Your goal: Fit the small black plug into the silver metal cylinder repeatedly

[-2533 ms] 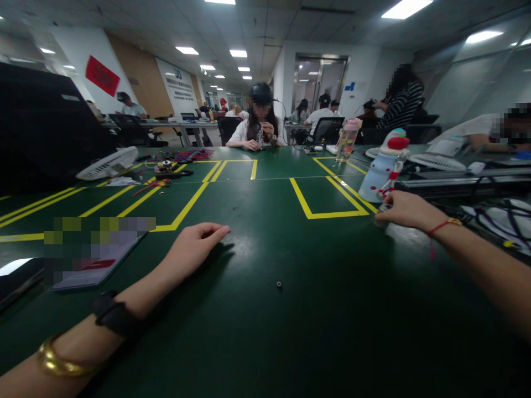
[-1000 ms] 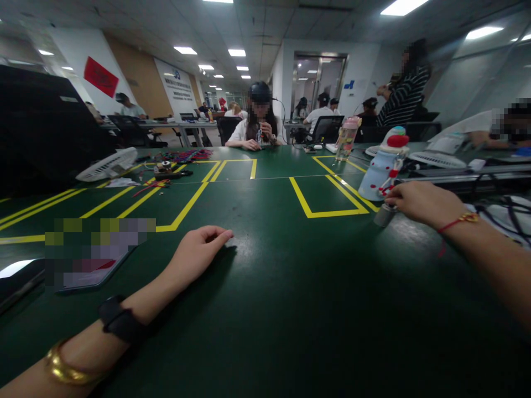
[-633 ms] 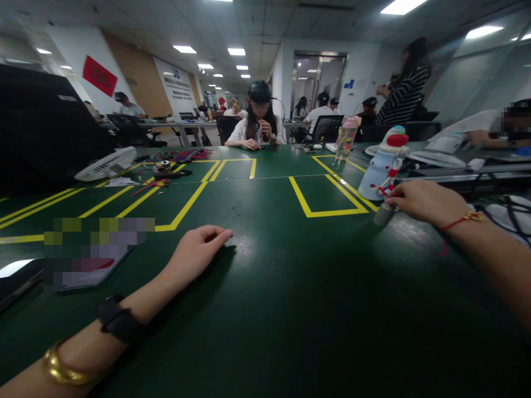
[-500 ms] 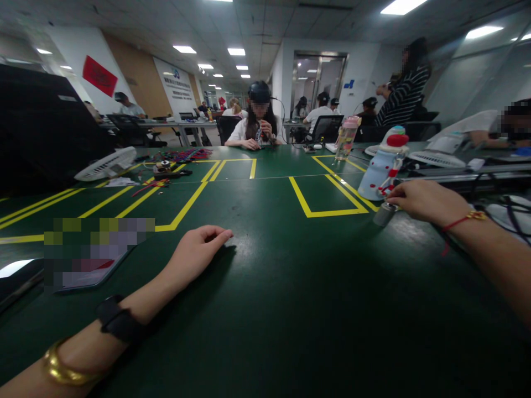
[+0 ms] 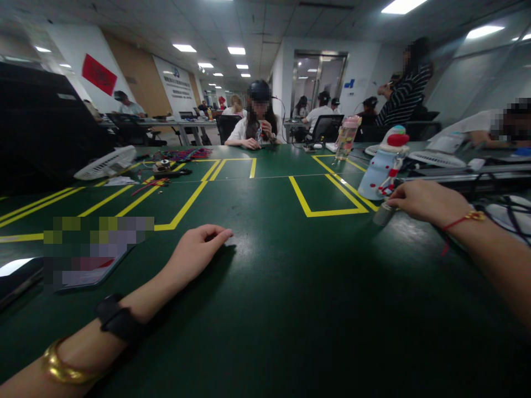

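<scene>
R hand (image 5: 418, 200) pinching top of small grey cylinder (image 5: 382, 214) w/ fingertips, cylinder tilting on counter (image 5: 290, 287), far right, beside snowman bottle (image 5: 381, 166). L hand (image 5: 194, 251) lying loosely curled, holding nothing, well apart.

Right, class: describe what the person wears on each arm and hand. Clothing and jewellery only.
Both arms are bare, with no sleeves or gloves. The left hand has a black band at the wrist and a gold bangle further up the forearm. The right hand has a thin red cord bracelet with a small gold charm.
</scene>
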Action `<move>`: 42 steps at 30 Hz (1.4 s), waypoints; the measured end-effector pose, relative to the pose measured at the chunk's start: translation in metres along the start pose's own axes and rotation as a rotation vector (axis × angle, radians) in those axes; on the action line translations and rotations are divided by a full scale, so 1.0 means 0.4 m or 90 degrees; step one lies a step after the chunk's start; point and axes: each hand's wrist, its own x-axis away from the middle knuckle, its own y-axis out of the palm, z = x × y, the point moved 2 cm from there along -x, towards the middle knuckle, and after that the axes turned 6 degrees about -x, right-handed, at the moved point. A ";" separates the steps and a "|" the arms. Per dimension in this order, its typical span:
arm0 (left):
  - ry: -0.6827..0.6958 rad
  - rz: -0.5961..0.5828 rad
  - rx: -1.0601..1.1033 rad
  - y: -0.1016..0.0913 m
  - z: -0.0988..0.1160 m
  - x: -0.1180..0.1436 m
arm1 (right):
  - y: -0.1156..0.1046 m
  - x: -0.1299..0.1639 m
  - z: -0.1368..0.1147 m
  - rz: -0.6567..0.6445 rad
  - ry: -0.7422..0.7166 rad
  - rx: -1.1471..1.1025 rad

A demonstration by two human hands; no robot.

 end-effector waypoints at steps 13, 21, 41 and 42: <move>0.001 -0.002 0.001 -0.002 0.004 0.003 | 0.008 0.009 -0.041 -0.051 -0.050 -0.030; -0.002 -0.002 0.014 0.007 -0.007 -0.004 | -0.016 0.219 -0.354 -0.010 -0.373 -0.536; 0.312 -0.096 0.092 0.040 0.232 0.130 | 0.103 0.350 -0.481 -0.204 -0.435 -0.702; 0.296 -0.094 0.100 0.040 0.233 0.127 | 0.101 0.350 -0.481 -0.203 -0.436 -0.700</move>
